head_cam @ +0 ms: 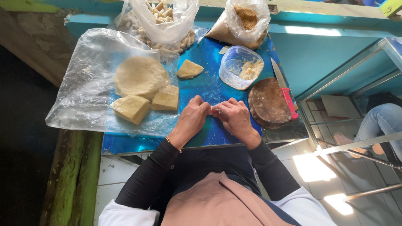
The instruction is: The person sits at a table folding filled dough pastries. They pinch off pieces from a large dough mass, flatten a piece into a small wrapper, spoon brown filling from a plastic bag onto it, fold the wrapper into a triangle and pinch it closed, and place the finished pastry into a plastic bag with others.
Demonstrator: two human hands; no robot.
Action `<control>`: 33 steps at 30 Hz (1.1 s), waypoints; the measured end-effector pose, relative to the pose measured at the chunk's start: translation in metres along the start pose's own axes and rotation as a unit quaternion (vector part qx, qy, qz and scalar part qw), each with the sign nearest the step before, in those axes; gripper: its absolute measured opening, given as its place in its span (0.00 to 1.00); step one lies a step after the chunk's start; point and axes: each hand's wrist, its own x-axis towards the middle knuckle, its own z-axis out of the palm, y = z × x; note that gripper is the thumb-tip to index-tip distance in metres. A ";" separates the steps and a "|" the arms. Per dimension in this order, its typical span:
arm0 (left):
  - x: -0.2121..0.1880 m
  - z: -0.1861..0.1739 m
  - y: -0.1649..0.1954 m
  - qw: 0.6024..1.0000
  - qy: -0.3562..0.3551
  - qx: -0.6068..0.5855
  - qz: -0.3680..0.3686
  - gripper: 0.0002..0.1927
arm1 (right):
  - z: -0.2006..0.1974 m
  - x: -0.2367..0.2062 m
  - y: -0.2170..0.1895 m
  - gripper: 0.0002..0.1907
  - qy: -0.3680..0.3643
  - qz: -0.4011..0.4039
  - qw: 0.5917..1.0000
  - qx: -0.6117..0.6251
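Glossy blue tabletop, crinkled clear plastic sheet, matt pale dough, worn round wooden board

A single head-worn view looks steeply down, close over the blue table, its far edge at top.

The left hand and right hand press together, hiding whatever sits between the fingers. The top edge cuts off both bags: the sticks bag and the crumbs bag.
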 end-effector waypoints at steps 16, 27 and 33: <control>-0.001 0.012 -0.003 0.999 0.017 0.045 -0.008 0.01 | 0.007 0.002 -0.002 0.12 -0.013 0.010 1.000 -0.020; 0.004 -0.006 0.014 0.979 0.094 -0.090 -0.157 0.18 | -0.037 0.052 -0.016 0.11 0.116 -0.013 0.988 0.102; 0.002 -0.009 0.020 0.992 0.056 -0.017 -0.111 0.18 | -0.056 0.136 0.034 0.10 0.534 -0.046 0.781 0.322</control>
